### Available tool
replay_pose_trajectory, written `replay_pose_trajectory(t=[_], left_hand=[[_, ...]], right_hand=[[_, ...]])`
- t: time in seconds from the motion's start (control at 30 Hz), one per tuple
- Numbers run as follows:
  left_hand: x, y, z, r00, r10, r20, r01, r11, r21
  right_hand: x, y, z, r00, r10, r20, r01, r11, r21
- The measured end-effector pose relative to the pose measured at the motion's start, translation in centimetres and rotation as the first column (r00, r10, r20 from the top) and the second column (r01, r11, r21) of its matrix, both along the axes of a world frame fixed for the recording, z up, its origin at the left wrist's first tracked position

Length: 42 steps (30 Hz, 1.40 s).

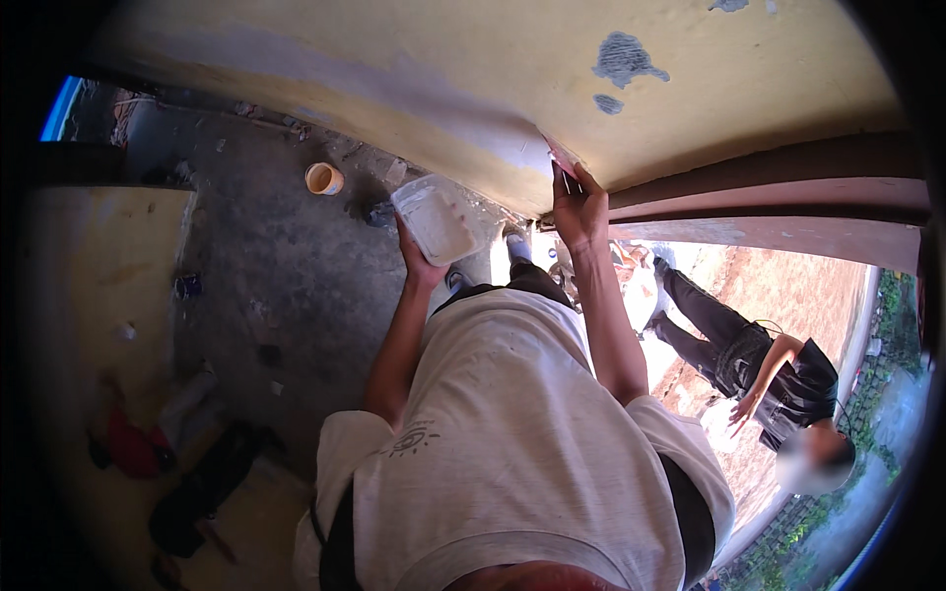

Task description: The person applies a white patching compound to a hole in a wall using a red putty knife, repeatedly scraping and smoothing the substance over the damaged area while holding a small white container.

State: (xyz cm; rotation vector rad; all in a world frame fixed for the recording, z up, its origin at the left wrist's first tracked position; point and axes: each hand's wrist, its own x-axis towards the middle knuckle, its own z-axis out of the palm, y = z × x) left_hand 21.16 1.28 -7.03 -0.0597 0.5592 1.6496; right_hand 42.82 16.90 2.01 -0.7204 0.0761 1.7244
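My left hand (422,260) is closed on a shallow, clear plastic tub (437,223), gripping it by its near corner. Whitish material coats the inside of the tub. Raised against the yellow wall (473,89), my right hand (583,209) pinches a flat, thin reddish scraper (563,158). The scraper's edge meets the wall near its corner by the opening; its full shape is partly hidden by my fingers. A paler, smoother band runs across the wall to the left of the scraper. Grey bare patches (625,61) show higher up on the wall.
A small orange bucket (323,178) stands on the grey floor (286,266) along the wall. Brown ledges (769,192) jut out at the right. Beyond the opening, another person (749,364) in dark clothes is outdoors. Dark and red items (138,443) lie at the lower left.
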Motion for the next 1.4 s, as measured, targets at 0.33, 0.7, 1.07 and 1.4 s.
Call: replay_pose_trajectory(t=[0.33,0.7,1.07,1.4], left_hand=[[0.1,-0.1,-0.5,0.997,0.031,0.065,-0.029,0.999,-0.028],[-0.7,-0.1,0.4,1.000,-0.016,0.009,0.017,1.000,-0.015],[-1.0,-0.1,0.6,1.000,0.029,-0.013,-0.030,0.996,-0.080],[-1.4,-1.6,-0.9,0.996,-0.007,0.086,0.009,1.000,-0.012]], right_hand=[[0.1,-4.6,-14.2,0.856,0.272,0.440,-0.319,0.947,0.035],[-2.1,-0.1,-15.0,0.997,0.073,-0.021,-0.075,0.988,-0.132],[-0.6,-1.8,3.8,0.995,0.043,-0.087,-0.036,0.996,0.079],[-1.9,-5.1,-6.8,0.970,0.123,0.211,-0.112,0.992,-0.063]])
